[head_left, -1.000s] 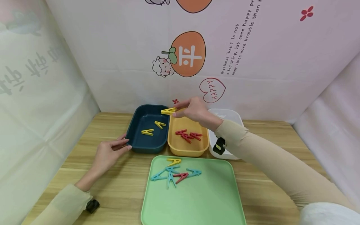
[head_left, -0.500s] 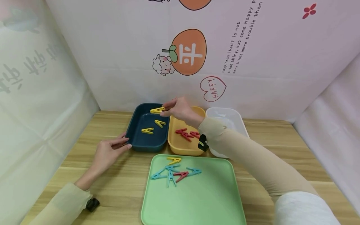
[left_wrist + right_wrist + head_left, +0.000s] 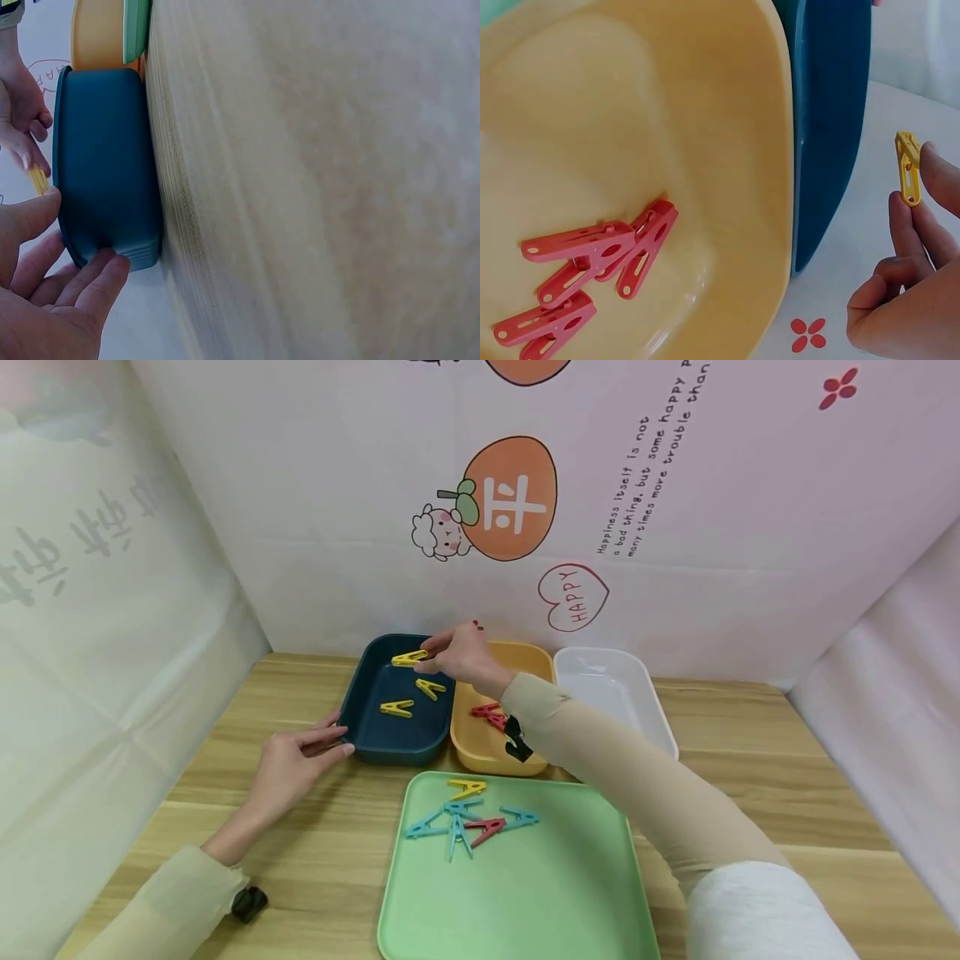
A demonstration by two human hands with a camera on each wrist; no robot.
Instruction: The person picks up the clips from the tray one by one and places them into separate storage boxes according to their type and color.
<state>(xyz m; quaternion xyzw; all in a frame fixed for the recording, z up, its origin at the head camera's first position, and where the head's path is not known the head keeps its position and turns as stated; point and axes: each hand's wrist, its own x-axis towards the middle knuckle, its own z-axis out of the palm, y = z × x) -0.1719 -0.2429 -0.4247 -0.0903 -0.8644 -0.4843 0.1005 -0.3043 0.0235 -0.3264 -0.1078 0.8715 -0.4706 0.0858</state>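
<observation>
My right hand point(image 3: 461, 660) pinches a small yellow plastic clothespin point(image 3: 409, 657) between thumb and fingers, over the far part of the dark blue bin point(image 3: 360, 693). The right wrist view shows that clothespin point(image 3: 907, 169) held by its end at the fingertips. Two more yellow clothespins point(image 3: 397, 708) lie on the bin's floor. At the bin's near left corner, my left hand point(image 3: 288, 768) touches the outside with extended fingers. In the left wrist view its thumb is at the rim and its fingers point(image 3: 94, 289) lie along the side wall.
A yellow bin point(image 3: 495, 766) with several red clothespins point(image 3: 577, 255) adjoins the blue one; a white bin point(image 3: 611, 681) stands to its right. In front, a green tray point(image 3: 517, 893) bears several light blue clothespins point(image 3: 457, 837), one yellow and one red. A printed cloth hangs behind.
My right hand has moved left with the yellow clothespin, from the edge between the blue and yellow bins to over the blue bin. My left hand stays at the corner.
</observation>
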